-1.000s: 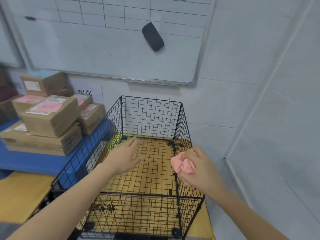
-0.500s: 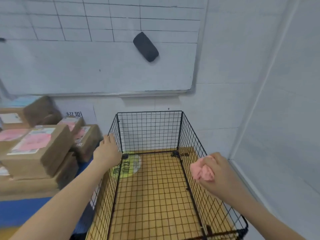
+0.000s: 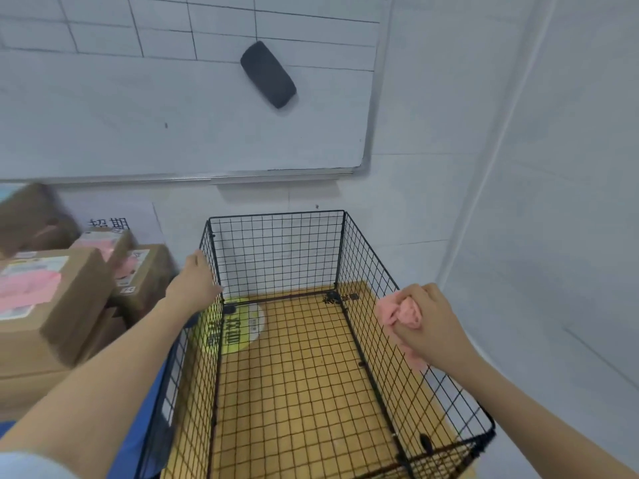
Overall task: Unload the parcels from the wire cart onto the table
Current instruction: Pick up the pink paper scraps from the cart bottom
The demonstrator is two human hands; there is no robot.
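All parcels (image 3: 52,305) in view sit stacked on table (image 3: 128,447), left side; wire cart (image 3: 276,257) looks empty. At cart's left wall, left grip (image 3: 193,283) touches wire, curl unclear; right grip (image 3: 432,326) clutches pink cloth (image 3: 397,311). Prob. best: steady cart, check corners.

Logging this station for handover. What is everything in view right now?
wire cart: one, black, centre, near the back wall
parcels: at least five, brown with pink labels, stacked left of cart
table: one, blue, under the parcels
whiteboard: one, white, on the wall
eraser: one, black, on the whiteboard
round sticker: one, yellow-green, below cart's far-left corner
cloth: one, pink, bunched in right hand
left hand: one, at cart's far-left rim, grip unclear
right hand: one, holding the cloth beside cart's right wall
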